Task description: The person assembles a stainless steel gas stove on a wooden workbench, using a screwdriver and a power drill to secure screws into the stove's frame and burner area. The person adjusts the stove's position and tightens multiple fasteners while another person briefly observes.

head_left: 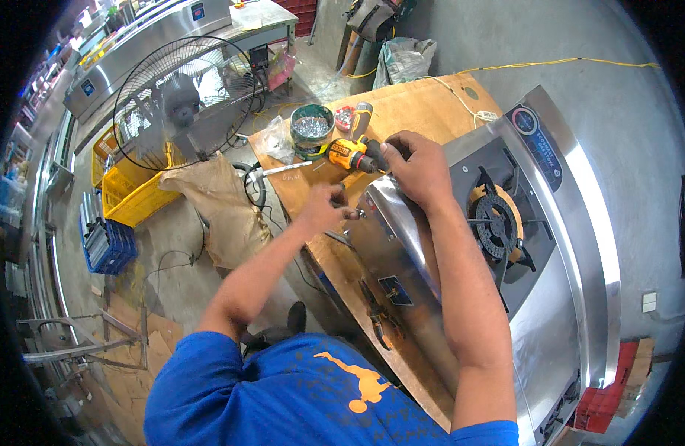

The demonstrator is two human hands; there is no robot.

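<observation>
A stainless steel gas stove [558,305] with a black burner [496,227] lies on the wooden table in front of me. My left hand [327,211] is at its front panel [391,249], the fingers pinched at a small silver metal fitting [361,213]. Over the stove's far left corner, my right hand [418,167] has its fingers curled beside the chuck of a yellow and black cordless drill [348,154]. What those fingers hold, if anything, is hidden. The drill lies on the table past the corner.
Behind the drill stand a green tub of small metal fasteners [311,125] and a clear plastic bag [275,139]. Pliers [380,323] lie along the near table edge [331,279]. A large fan [182,104], yellow crate [138,195] and blue crate [108,245] stand to the left.
</observation>
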